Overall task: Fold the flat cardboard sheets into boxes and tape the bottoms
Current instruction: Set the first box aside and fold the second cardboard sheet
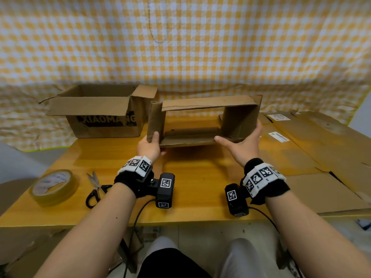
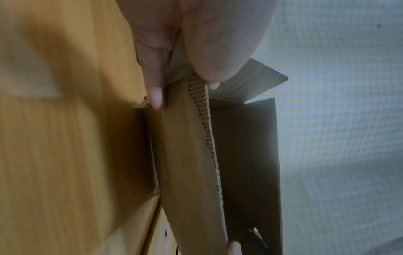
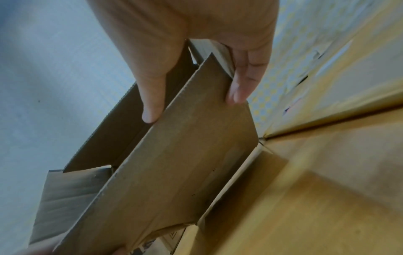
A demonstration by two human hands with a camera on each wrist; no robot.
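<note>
**both hands hold a half-opened cardboard box above the table**

the cardboard box (image 1: 204, 121) is held up off the wooden table (image 1: 190, 177), opened into a rectangular tube whose open end faces the person, so the far tabletop shows through it. the left hand (image 1: 149, 147) grips the near lower left corner: the thumb lies up along the left wall, and in the left wrist view the thumb sits on one face of the panel (image 2: 189, 155) with a finger pressed to the other face, pinching the corrugated edge between them. the remaining fingers of that hand are hidden under the box.

the right hand (image 1: 244, 145) clasps the right wall from outside. its thumb points left along the bottom panel's near edge, and its fingers wrap up the outer side of the wall. in the right wrist view the thumb presses one side of a flap (image 3: 174, 163) while the fingers, held close together, press the opposite side, so the flap is pinched between them.

left of the left hand's fingers, well apart from them, stands an assembled box printed xiaomang (image 1: 104, 115) with its top flaps open. nearer the person than that hand lie a roll of clear tape (image 1: 53, 187) and scissors (image 1: 96, 189), just beside each other. to the right of the right hand's fingers, flat cardboard sheets (image 1: 313, 157) lie spread over the table, some with white labels. a yellow checked cloth (image 1: 180, 47) hangs behind everything.
</note>
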